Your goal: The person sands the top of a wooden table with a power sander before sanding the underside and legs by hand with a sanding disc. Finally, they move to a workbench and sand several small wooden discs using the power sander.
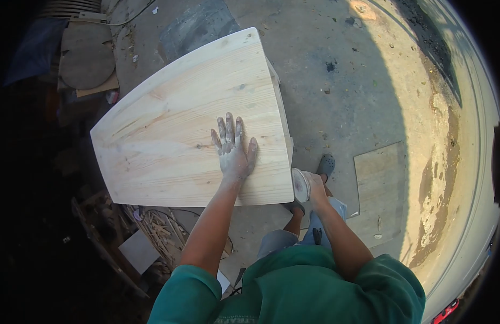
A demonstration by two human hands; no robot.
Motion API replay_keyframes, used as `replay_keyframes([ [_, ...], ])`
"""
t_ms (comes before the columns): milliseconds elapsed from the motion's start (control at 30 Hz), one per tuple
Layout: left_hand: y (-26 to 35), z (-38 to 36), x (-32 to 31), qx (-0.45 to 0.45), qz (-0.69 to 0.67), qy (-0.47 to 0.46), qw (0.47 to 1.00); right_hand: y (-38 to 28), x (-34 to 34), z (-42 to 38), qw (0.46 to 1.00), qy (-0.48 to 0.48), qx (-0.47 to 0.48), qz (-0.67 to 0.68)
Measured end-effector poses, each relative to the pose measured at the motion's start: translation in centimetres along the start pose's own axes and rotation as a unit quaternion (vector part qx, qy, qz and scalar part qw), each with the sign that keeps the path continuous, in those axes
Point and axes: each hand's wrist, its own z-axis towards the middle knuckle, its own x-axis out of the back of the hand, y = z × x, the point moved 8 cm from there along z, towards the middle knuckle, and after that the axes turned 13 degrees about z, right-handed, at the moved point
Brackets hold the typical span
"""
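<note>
Head view. A pale wooden board (190, 119) lies flat, raised above a concrete floor (336, 81), with grain lines and a few small knots showing on its top face. Its far corners are rounded.

The left hand (233, 148) rests palm down on the board, toward the near right part of the surface. Its fingers are spread apart and dusted white; it grips nothing.

The right hand (314, 186) sits just off the board's near right corner, closed around a sanding disc (300, 184). The disc's round face is turned toward the board's edge and is just beside it; contact cannot be confirmed.

Below the right hand, one shoe (326, 163) stands on the floor beside the board.

A flat panel (379, 183) lies on the floor to the right, well apart from the board. A round plate (87, 65) lies on the floor at far left. Scrap wood strips (161, 229) lie heaped beneath the board's near left edge. No containers are seen in this view.
</note>
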Motion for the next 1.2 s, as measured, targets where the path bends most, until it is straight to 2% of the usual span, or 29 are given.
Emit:
replay_keyframes([
  [33,-0.1,0.0,-0.2,0.005,0.009,-0.007,1.0,2.6,1.8,-2.2,0.999,-0.019,-0.021,-0.021],
  [133,0.1,-0.1,0.1,0.01,0.012,0.012,1.0,9.5,6.4,-6.0,0.975,0.009,-0.14,0.17],
  [167,0.0,0.0,0.0,0.011,0.014,0.016,1.0,8.1,6.6,-6.8,0.971,0.042,-0.116,0.207],
  [267,-0.1,-0.5,-0.3,0.016,0.023,0.019,0.999,1.7,1.9,-6.4,0.935,-0.144,-0.053,0.321],
  [367,-0.2,-0.4,-0.4,0.015,0.026,0.03,0.999,-0.9,0.3,-4.7,0.915,-0.199,-0.053,0.348],
  [400,-0.2,-0.4,-0.4,0.012,0.026,0.034,0.999,-0.2,1.5,-4.5,0.965,-0.101,0.006,0.241],
  [433,-0.2,-0.4,-0.4,0.011,0.026,0.037,0.999,0.3,2.1,-4.4,0.99,-0.001,0.064,0.127],
  [467,-0.1,-0.5,-0.3,0.01,0.026,0.039,0.999,0.7,2.3,-4.8,0.988,0.1,0.119,0.009],
  [500,-0.1,-0.5,-0.3,0.01,0.025,0.042,0.999,0.2,0.3,-6.0,0.946,0.12,0.269,-0.138],
  [600,-0.2,-0.5,-0.6,0.012,0.034,0.047,0.998,0.9,-1.4,-4.0,0.942,0.1,0.289,-0.137],
  [667,-0.2,-0.4,-0.6,0.011,0.03,0.055,0.998,-2.3,-3.2,0.6,0.973,0.048,0.205,-0.095],
  [767,0.0,-0.6,-0.7,0.01,0.028,0.064,0.998,-2.7,-3.6,2.4,0.971,0.02,0.231,-0.055],
  [867,0.0,-0.8,-0.9,0.007,0.03,0.055,0.998,2.8,-0.8,-4.0,0.957,0.057,0.281,-0.039],
  [933,0.2,-0.9,-0.8,0.004,0.03,0.055,0.998,3.7,-0.4,-4.8,0.947,0.084,0.306,-0.042],
  [967,0.2,-1.1,-0.8,0.0,0.032,0.056,0.998,3.9,-0.4,-5.0,0.943,0.098,0.317,-0.042],
  [1033,0.1,-0.2,-0.8,-0.007,0.029,0.068,0.997,-0.6,-1.5,0.4,0.962,0.04,0.256,-0.08],
  [1067,0.1,-0.4,-0.8,-0.01,0.025,0.063,0.998,-0.7,-2.1,1.5,0.972,0.013,0.214,-0.095],
  [1167,0.3,-0.7,-1.1,-0.012,0.026,0.058,0.998,0.4,-1.8,0.3,0.97,0.04,0.24,-0.01],
  [1200,0.3,-0.7,-1.0,-0.016,0.032,0.057,0.998,1.5,-1.2,-1.3,0.957,0.072,0.281,0.004],
])
